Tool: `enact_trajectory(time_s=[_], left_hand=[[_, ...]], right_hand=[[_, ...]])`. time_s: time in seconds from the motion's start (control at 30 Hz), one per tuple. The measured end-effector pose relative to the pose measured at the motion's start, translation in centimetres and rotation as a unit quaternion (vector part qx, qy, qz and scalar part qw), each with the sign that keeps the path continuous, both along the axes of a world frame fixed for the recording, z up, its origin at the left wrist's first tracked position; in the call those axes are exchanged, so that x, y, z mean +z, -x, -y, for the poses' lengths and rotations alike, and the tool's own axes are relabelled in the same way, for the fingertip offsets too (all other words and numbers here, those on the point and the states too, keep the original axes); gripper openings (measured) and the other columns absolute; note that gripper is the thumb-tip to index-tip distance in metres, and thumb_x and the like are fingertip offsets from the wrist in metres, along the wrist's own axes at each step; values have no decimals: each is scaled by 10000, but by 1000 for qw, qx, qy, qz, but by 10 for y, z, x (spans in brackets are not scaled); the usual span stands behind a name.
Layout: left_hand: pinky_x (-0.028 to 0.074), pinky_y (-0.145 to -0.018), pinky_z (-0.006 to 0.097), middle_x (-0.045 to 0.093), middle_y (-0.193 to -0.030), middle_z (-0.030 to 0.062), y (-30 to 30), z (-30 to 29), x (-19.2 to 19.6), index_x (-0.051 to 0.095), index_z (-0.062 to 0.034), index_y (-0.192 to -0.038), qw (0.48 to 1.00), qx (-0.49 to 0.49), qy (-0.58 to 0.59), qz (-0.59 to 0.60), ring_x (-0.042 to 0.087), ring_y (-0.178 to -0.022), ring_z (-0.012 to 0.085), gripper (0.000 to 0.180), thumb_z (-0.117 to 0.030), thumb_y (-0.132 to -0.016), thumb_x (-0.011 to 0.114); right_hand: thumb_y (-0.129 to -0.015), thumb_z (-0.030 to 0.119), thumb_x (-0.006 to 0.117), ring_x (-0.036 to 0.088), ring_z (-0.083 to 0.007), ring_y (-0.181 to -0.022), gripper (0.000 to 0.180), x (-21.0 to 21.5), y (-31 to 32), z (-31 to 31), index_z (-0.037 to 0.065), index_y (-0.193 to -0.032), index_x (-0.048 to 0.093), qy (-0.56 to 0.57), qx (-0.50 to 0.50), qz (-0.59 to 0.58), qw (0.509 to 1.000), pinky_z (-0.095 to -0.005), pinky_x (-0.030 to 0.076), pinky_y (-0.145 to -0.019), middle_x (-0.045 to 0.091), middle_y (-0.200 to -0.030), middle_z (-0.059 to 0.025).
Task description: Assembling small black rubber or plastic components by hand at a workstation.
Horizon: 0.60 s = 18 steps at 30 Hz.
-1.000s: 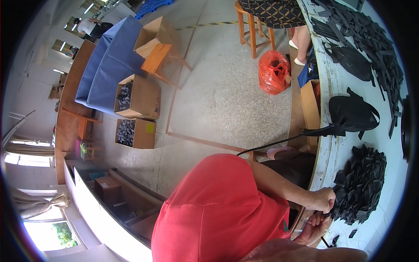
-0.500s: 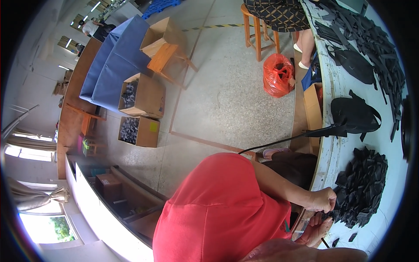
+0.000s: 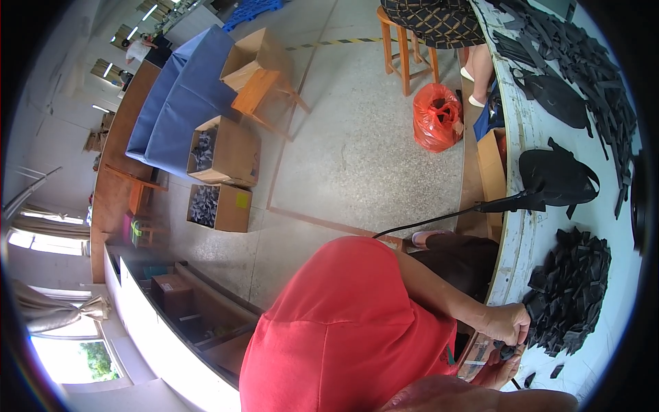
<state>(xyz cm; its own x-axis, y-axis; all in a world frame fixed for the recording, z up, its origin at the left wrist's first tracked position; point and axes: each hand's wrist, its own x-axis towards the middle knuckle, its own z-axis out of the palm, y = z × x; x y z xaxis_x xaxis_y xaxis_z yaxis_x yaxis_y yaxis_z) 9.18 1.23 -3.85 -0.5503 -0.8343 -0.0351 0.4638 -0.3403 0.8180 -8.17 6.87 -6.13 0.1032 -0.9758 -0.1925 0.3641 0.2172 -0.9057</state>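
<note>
My left hand (image 3: 506, 323) is closed, fingers curled in a pinch at the table's front edge. Just below it in the picture is my right hand (image 3: 495, 371), partly hidden by the left one and by my forearm. A small black piece (image 3: 507, 351) sits between the two hands, and both seem to grip it; its exact shape is hard to make out. Right beside my left hand lies a heap of small black pieces (image 3: 570, 292) on the white table (image 3: 518, 254). A few loose black pieces (image 3: 557, 371) lie near my right hand.
Beyond the heap are a black pouch-like thing with a cord (image 3: 559, 182), another flat black pouch (image 3: 557, 103) and piled black strips (image 3: 583, 55). On the floor stand a red plastic bag (image 3: 437, 118), cartons (image 3: 232, 207) and a wooden stool (image 3: 405, 51). Another person sits at the table's far end.
My left hand has come down slightly toward the right one. The black piece between them shows more plainly, and my right hand has turned and is more covered.
</note>
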Motion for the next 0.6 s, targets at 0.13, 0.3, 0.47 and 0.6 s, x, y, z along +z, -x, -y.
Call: enact_trajectory(time_s=[0.13,0.3,0.47,0.6], left_hand=[[425,-402,237,572,-614,98,-1,-5,9,550,41,-817,946,-157,-225,-175,472,-416,84,164,82,-662,583],[372,-373,204,574,-791,110,8,-11,3,558,28,-853,911,-324,-175,-187,445,-418,71,201,85,-662,585],[389,-503,183,602,-752,49,6,-9,-8,522,-3,-925,969,-244,-14,27,517,-557,76,166,11,-760,512],[273,-377,155,557,-730,14,14,-15,-14,526,-35,-968,924,-309,-219,-48,358,-417,17,167,-7,-803,513]], right_hand=[[-847,293,524,428,-86,-580,396,-25,5,-7,9,-1099,413,-32,-56,150,987,-181,340,-518,455,-705,-24],[-845,285,517,454,-110,-621,362,2,-19,-48,37,-1094,429,36,-128,78,988,-215,384,-575,483,-788,-46],[-804,230,609,559,-151,-845,271,8,-16,-59,27,-957,516,-11,-200,116,973,-263,496,-675,543,-952,-75],[-828,212,576,562,-125,-594,193,20,-31,-68,27,-856,531,-27,-224,180,957,-227,460,-516,572,-713,-53]])
